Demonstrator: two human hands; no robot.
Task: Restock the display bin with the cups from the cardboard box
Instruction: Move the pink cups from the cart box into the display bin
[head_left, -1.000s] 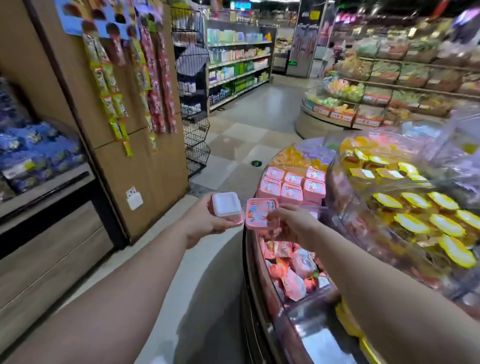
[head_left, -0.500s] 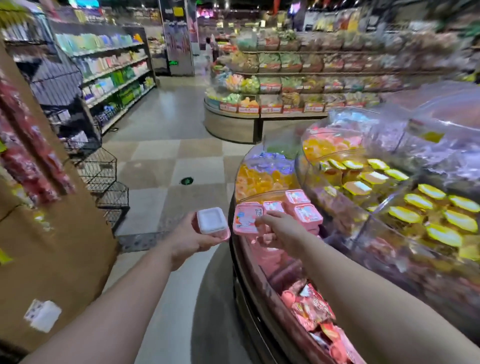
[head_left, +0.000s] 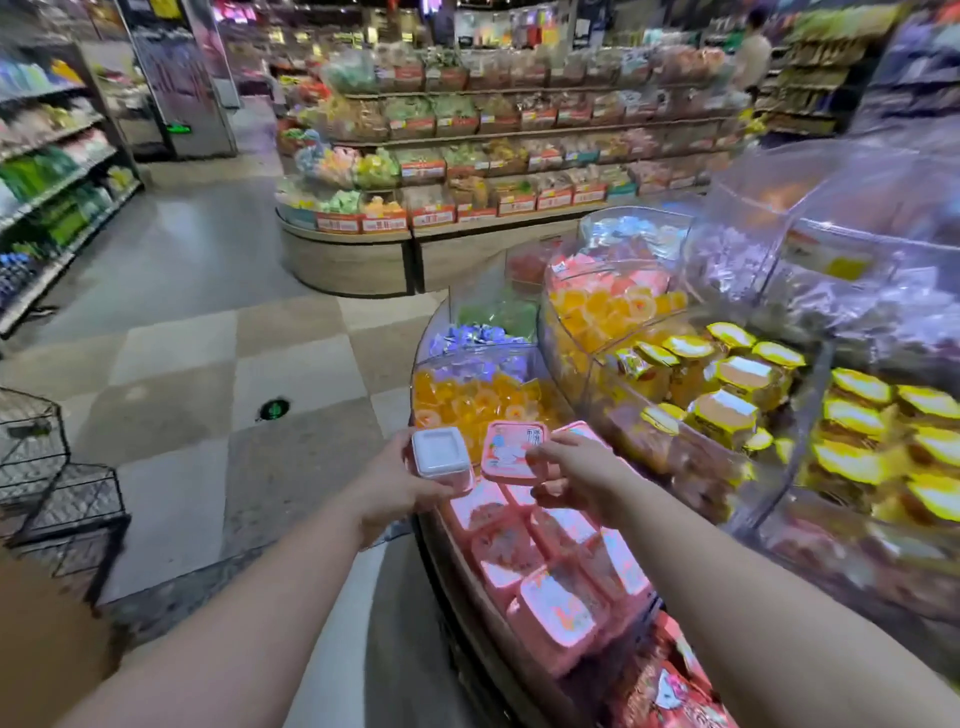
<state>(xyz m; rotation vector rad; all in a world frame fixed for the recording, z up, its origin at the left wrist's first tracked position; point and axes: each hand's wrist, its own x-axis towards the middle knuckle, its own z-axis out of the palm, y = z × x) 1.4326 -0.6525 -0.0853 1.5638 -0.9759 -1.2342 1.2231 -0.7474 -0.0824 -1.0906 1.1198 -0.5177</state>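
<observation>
My left hand (head_left: 395, 483) grips a pink cup turned bottom up (head_left: 441, 454), its white base facing me, just left of the display bin. My right hand (head_left: 576, 470) pinches a second pink cup (head_left: 514, 449) with its printed lid up, held above the bin's near end. The display bin (head_left: 467, 582) is a curved clear-walled section holding several pink cups (head_left: 550, 577) with lids up. The cardboard box is out of view.
Neighbouring clear bins hold orange jellies (head_left: 467, 400), yellow-lidded cups (head_left: 727, 384) and red packets (head_left: 670, 691). A black wire rack (head_left: 47, 483) stands at the left. A round shelf island (head_left: 467, 208) lies across the tiled aisle, and a person (head_left: 750, 52) stands far back.
The view has swung right and closer to the bin. Both hands still hold their cups and have moved over the bin's near end, where more pink cups now show below them.
</observation>
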